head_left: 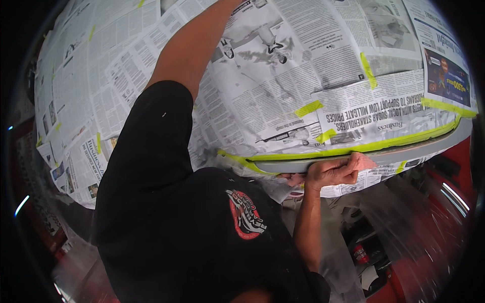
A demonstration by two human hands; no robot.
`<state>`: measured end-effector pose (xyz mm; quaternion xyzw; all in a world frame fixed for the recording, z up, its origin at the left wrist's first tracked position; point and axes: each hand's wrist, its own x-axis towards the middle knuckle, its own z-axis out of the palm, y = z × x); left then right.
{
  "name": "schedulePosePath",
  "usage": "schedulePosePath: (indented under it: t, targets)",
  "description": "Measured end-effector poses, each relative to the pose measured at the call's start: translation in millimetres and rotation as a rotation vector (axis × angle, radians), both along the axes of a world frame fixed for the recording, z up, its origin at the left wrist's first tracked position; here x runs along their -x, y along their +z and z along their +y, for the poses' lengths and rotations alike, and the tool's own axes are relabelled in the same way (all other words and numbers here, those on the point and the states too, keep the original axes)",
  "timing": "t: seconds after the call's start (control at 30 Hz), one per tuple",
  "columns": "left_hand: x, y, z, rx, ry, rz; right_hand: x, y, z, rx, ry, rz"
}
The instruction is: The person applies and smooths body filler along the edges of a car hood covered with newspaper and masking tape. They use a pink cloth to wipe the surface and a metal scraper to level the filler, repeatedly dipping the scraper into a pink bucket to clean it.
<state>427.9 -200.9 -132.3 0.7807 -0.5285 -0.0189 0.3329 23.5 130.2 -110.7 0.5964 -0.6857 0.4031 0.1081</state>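
My right hand [331, 174] is closed on a pink pad or cloth [365, 161] against a long grey curved trim strip [414, 149]. Bright yellow-green masking tape [303, 154] runs along the strip's upper edge. Newspaper sheets [283, 76] cover the large curved surface above, held with short tape pieces [309, 108]. My left arm reaches over the paper to the top edge, with its hand out of view. Another small pink piece [293, 178] lies just left of my right hand, partly hidden.
Red bodywork [449, 197] shows at the right, below the papered surface, and more at the far left. Clear plastic sheeting [404, 232] hangs over the lower right, with dark items behind it. My black-shirted body fills the lower middle.
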Motion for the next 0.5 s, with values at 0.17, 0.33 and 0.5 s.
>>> schedulePosePath:
  t: [0.17, 0.33, 0.5]
  targets:
    - [-25, 23, 12, -0.265, -0.053, -0.060, -12, 6, -10, -0.046, -0.017, 0.004]
    - [-5, 85, 58, -0.012, -0.031, -0.465, -7, 2, -12, -0.009, -0.019, 0.002]
    - [3, 20, 13, 0.266, -0.101, -0.654, -6, 5, -9, 0.017, 0.008, 0.027]
